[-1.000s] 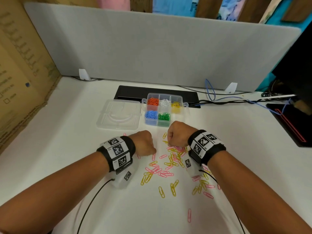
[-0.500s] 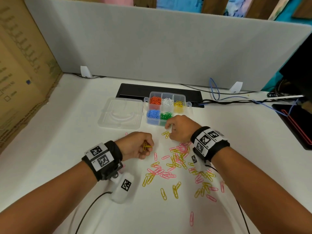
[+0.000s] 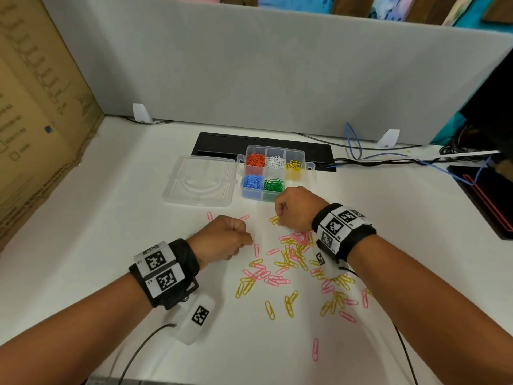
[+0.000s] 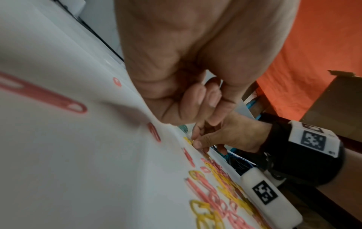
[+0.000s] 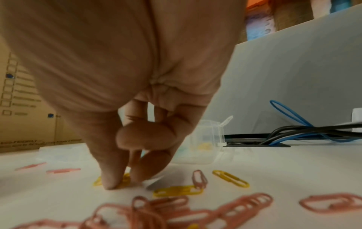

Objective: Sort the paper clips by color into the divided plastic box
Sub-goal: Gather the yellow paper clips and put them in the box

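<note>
The clear divided box (image 3: 294, 150) stands open at the back, holding orange, white, yellow, blue and green clips in separate cells. Loose pink and yellow paper clips (image 3: 291, 254) lie scattered on the white table in front of it. My right hand (image 3: 279, 218) pinches a yellow paper clip (image 3: 273, 219) against the table just below the box. The right wrist view shows thumb and finger pressing that yellow paper clip (image 5: 125, 180). My left hand (image 3: 241, 241) rests left of the pile as a tight fist (image 4: 205, 99). What it encloses is hidden.
The box's clear lid (image 3: 200, 182) lies open to its left. A black cable tray (image 3: 222, 143) and cables (image 3: 388, 159) run behind it. A cardboard wall (image 3: 36, 120) bounds the left, a grey divider (image 3: 249, 79) the back, and a black device (image 3: 488, 195) lies at the right.
The left hand, which showed a yellow clip between its fingers half a second ago, has curled fully round it. The right hand moved forward and pinched the yellow clips near the box.
</note>
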